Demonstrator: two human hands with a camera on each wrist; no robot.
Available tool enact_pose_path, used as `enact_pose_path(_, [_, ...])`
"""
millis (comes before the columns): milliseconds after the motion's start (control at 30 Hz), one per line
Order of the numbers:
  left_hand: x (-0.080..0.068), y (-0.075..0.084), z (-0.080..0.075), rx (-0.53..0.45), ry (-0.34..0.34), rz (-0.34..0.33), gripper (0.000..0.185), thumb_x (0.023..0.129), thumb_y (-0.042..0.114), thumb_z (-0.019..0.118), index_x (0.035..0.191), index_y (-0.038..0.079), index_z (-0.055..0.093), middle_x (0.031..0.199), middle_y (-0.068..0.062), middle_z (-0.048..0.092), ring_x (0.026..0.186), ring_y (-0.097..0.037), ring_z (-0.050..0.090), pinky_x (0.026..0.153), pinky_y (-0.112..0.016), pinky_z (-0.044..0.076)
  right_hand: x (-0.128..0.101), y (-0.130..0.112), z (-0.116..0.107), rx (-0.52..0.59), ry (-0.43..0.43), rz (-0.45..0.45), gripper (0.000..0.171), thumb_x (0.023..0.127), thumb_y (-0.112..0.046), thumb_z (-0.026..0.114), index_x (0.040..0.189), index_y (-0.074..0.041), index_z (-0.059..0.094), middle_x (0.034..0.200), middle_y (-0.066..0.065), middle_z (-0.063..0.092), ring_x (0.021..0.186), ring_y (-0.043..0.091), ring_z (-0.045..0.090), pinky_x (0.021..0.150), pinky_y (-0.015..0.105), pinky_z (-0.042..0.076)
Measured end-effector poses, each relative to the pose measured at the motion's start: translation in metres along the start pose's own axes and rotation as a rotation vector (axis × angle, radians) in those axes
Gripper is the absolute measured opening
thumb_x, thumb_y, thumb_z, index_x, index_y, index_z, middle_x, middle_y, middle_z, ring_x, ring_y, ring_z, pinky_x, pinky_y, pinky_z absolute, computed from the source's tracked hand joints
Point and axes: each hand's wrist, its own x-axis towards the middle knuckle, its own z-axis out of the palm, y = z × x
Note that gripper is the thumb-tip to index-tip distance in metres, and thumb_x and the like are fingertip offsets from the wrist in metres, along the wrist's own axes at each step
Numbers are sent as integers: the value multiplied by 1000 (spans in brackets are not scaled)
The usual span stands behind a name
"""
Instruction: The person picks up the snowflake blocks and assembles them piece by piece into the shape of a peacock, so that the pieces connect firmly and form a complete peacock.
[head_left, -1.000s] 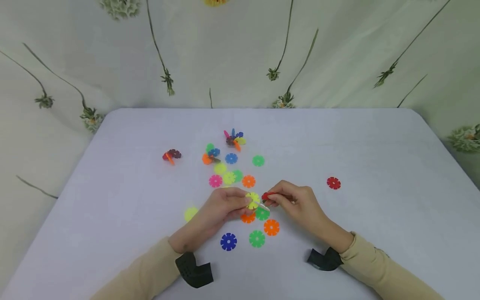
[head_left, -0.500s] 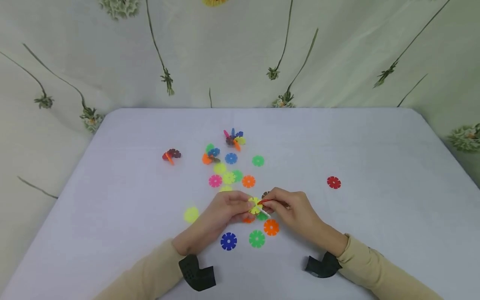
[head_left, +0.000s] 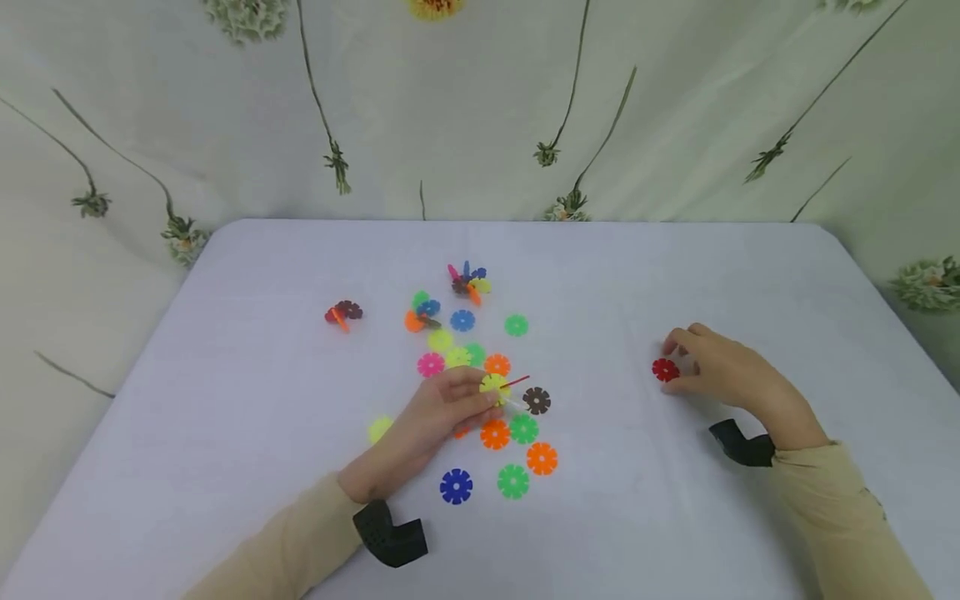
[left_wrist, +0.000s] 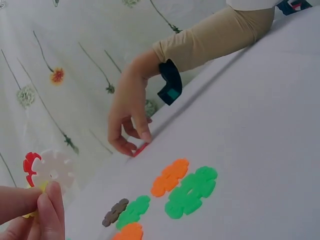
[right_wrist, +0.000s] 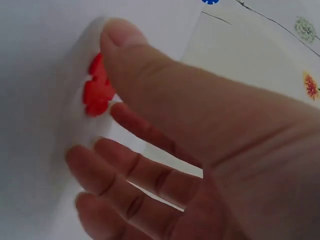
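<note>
Smooth matt plastic discs (head_left: 513, 481) on a white cloth-covered table (head_left: 675, 517).

Soft, even light fills all three views, bright without harsh glare. In the head view the pale lavender tabletop (head_left: 225, 467) takes only faint, diffuse shadows under the hands and sleeves, and its far edge bows slightly, a wide-lens curve. Small discs there stay crisp. In the left wrist view the near fingertips (left_wrist: 47, 210) blur while the further flat pieces hold focus. The right wrist view is filled by a soft, out-of-focus right hand (right_wrist: 200, 150), and the red notched plastic disc (right_wrist: 97, 90) beside it looks smeared.
</note>
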Motion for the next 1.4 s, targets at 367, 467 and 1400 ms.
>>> enact_pose_path(367, [-2, -1, 3, 162, -19, 15, 32, 91, 16, 63, 114, -6, 58, 93, -15, 67, 88, -24, 66, 84, -30, 49, 17, -34, 26, 402, 172, -252, 13, 83, 5, 66, 91, -4, 62, 81, 5, 65, 63, 16, 60, 60, 27, 52])
enact_pose_path(467, [-4, 0, 7, 209, -23, -11, 36, 90, 20, 64, 116, -4, 60, 93, -12, 68, 87, -22, 66, 83, -29, 50, 20, -67, 42, 627, 207, -425, 13, 84, 7, 64, 95, 0, 63, 85, 10, 68, 69, 19, 65, 62, 30, 54])
enact_pose_path(1400, [-8, 5, 2, 93, -121, -127, 33, 91, 20, 63, 113, -4, 61, 96, -10, 66, 83, -20, 65, 83, -30, 50, 11, -108, 75, 643, 217, -507, 12, 87, -3, 64, 98, -5, 68, 79, 0, 66, 69, 13, 64, 65, 26, 53])
